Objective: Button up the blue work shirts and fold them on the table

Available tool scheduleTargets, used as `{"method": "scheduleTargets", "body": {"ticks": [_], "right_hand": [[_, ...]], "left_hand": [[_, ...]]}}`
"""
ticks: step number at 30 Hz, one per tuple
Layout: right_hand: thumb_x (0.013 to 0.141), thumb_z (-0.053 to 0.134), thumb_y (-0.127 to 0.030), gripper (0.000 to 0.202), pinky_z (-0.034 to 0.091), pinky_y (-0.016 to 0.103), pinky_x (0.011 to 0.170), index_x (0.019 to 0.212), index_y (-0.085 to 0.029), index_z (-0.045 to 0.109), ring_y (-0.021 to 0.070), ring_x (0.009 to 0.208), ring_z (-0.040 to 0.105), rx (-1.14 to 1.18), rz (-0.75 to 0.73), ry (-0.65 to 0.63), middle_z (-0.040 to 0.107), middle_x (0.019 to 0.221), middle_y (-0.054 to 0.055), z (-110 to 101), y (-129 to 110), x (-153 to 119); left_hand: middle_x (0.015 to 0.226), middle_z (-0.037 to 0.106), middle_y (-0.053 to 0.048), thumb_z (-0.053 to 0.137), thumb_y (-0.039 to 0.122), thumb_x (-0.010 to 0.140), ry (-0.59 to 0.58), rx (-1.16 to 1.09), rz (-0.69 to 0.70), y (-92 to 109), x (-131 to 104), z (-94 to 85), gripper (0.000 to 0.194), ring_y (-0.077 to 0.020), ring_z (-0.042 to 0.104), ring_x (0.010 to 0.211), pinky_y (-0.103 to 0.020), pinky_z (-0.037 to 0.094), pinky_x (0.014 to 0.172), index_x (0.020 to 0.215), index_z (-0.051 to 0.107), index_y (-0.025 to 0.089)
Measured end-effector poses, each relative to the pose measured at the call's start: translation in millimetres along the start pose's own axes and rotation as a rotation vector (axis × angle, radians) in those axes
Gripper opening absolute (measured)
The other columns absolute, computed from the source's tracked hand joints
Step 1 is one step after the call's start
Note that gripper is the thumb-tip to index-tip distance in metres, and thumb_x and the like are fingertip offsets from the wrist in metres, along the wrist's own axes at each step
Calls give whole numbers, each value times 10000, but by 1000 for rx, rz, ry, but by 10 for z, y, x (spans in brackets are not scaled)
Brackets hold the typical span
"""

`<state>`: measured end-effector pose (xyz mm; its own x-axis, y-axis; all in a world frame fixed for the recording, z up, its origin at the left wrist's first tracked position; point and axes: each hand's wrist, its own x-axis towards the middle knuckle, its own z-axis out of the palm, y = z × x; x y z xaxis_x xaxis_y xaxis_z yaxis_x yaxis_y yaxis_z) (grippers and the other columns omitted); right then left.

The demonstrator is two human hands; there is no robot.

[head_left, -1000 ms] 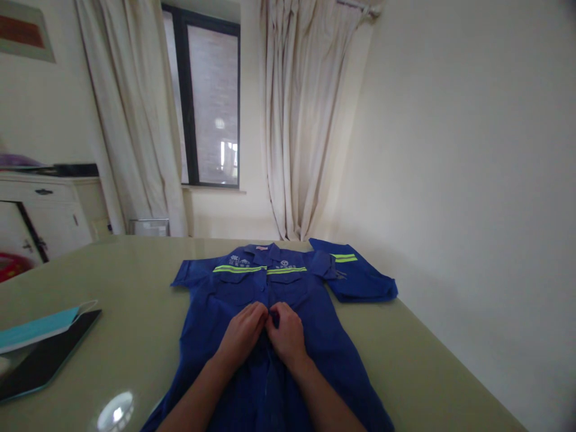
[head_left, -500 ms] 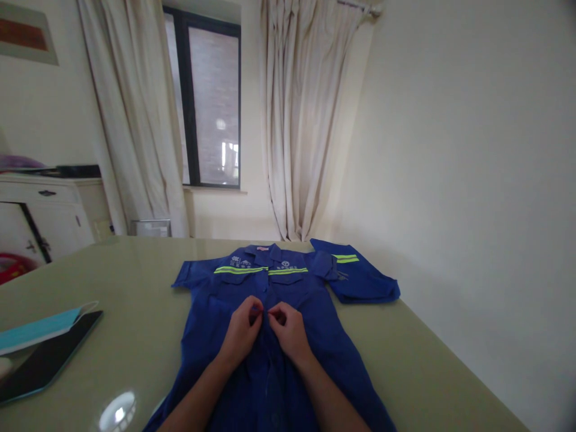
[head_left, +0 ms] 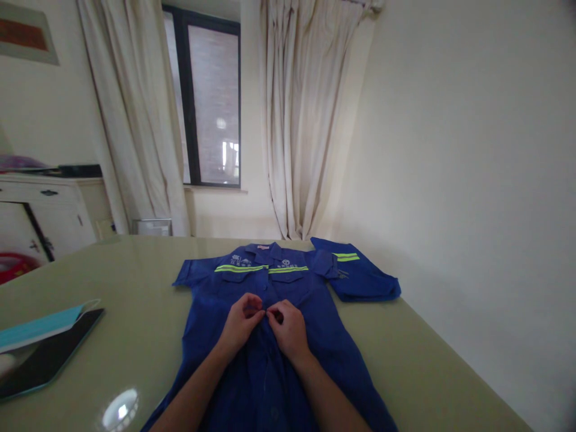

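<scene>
A blue short-sleeved work shirt [head_left: 216, 324] with yellow-green stripes lies spread face up, its collar towards the window. Over the front opening, below the chest stripe, my left hand [head_left: 244, 318] pinches the placket with thumb and fingertips. Right beside it my right hand [head_left: 287, 325] is closed in a pinch on the same placket, the fingertips of both hands almost touching. Whatever button sits between the fingers is too small to make out. Lower down the placket a dark button shows faintly.
A folded blue garment [head_left: 366, 279] with a matching stripe lies by the shirt's right sleeve. On the left of the table [head_left: 148, 300] are a light-blue face mask [head_left: 40, 330] and a dark flat tablet-like object [head_left: 49, 360]. The wall runs along the right edge.
My fingertips have come closer together at the placket. The left hand's fingers have straightened a little and shifted slightly right; the shirt lies nearly the same.
</scene>
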<state>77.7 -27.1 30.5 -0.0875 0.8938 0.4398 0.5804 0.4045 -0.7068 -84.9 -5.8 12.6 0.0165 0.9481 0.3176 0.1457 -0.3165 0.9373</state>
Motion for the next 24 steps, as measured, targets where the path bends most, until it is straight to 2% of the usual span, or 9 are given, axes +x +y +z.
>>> {"method": "scheduleTargets", "body": {"ticks": [3,8,13,18,20,22,24], "right_hand": [[849,627,-146,129,452,244,699,813,-223,724,155,726,642,-10,4,12,678,816,6,-1,-12,-7],[833,612,-157,110,441,245,668,794,-213,699,161,712,631,7,40,44,683,806,18,39,18,-4],[837,612,-232,129,441,251,627,791,-184,722,172,668,628,182,154,43,711,742,32,100,153,48],[805,621,-275,179,401,237,525,724,-170,741,154,546,582,375,278,-83,670,611,3,81,245,134],[832,587,-290,219,403,240,509,728,-174,742,155,519,569,375,287,-72,649,586,-2,53,231,140],[860,558,-273,224,471,253,605,790,-183,751,176,637,638,317,210,14,702,699,26,30,194,120],[864,549,-219,212,506,277,798,901,-191,756,202,862,683,216,86,81,745,903,59,23,149,87]], "left_hand": [[891,690,-18,717,388,722,1,29,12,-11,8,-7,267,-193,698,835,-330,587,779,890,630,199],[884,708,-11,650,256,752,-67,135,28,11,-22,7,155,-178,696,751,-307,566,725,899,660,209],[1030,673,-41,540,126,820,-182,381,137,68,-81,23,283,-170,693,805,-289,550,763,1027,696,241],[1025,648,-26,519,206,944,-187,601,240,161,-132,15,201,-192,678,905,-297,511,840,1007,695,280],[996,657,-29,491,275,988,-179,655,251,185,-134,9,201,-196,674,898,-300,503,834,959,689,267],[913,671,-36,424,347,1027,-160,708,218,176,-118,-6,309,-204,673,853,-313,504,812,877,675,246],[890,694,-55,331,358,1052,-110,760,181,129,-91,-29,402,-217,680,859,-334,515,820,881,672,230]]}}
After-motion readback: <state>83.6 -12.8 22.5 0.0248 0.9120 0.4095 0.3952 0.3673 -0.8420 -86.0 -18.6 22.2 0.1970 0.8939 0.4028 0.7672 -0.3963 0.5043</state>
